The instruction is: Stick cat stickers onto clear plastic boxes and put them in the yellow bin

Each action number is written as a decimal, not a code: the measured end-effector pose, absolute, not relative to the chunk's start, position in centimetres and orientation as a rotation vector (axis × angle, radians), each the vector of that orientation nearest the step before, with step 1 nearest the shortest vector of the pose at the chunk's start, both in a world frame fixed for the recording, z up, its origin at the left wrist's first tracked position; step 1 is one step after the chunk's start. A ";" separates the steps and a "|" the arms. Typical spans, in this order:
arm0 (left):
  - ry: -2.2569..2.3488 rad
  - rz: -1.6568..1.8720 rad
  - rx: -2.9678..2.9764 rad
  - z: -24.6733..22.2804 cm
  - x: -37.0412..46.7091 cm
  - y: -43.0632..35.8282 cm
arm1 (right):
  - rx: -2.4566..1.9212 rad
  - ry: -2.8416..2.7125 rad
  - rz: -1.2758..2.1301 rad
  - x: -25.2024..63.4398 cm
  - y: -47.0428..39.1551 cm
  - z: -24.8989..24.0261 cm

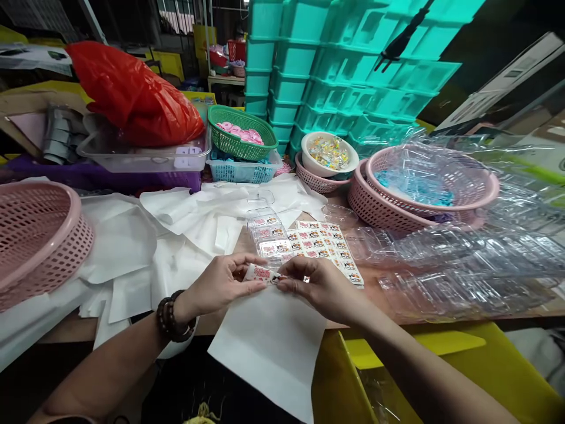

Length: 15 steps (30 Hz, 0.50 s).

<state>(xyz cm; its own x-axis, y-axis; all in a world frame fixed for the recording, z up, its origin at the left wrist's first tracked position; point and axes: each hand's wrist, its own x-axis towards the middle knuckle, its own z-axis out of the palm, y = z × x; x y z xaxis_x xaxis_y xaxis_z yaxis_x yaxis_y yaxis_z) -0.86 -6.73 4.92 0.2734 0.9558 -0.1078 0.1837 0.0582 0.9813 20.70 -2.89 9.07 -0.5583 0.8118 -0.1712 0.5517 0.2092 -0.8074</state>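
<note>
Between both hands is a small printed sticker with pink lettering. My left hand, with a beaded bracelet above it, pinches the sticker's left end. The fingers of my right hand are closed on its right end. A white backing sheet hangs below the hands over the table's front edge; whether the sticker is still joined to it I cannot tell. Just beyond the hands lie a printed sticker sheet and a row of clear plastic cases with similar stickers on or under them.
Loose white sheets cover the table's left, beside a pink basket. Clear plastic shells pile up at right, near stacked pink baskets. Behind stand a green basket, a white bowl and teal bins.
</note>
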 end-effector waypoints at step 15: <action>1.014 0.772 1.039 2.0 0.0 -5.4 | -0.864 -2.160 -0.057 21.7 -5.2 5.3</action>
<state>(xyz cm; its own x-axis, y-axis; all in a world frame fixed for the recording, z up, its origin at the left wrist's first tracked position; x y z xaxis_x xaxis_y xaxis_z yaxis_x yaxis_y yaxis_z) 0.03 -5.35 1.99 0.3546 0.8867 -0.2967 -0.0502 0.3350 0.9409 21.71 -5.16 5.28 -0.4539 0.5633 0.6904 0.5990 0.7665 -0.2316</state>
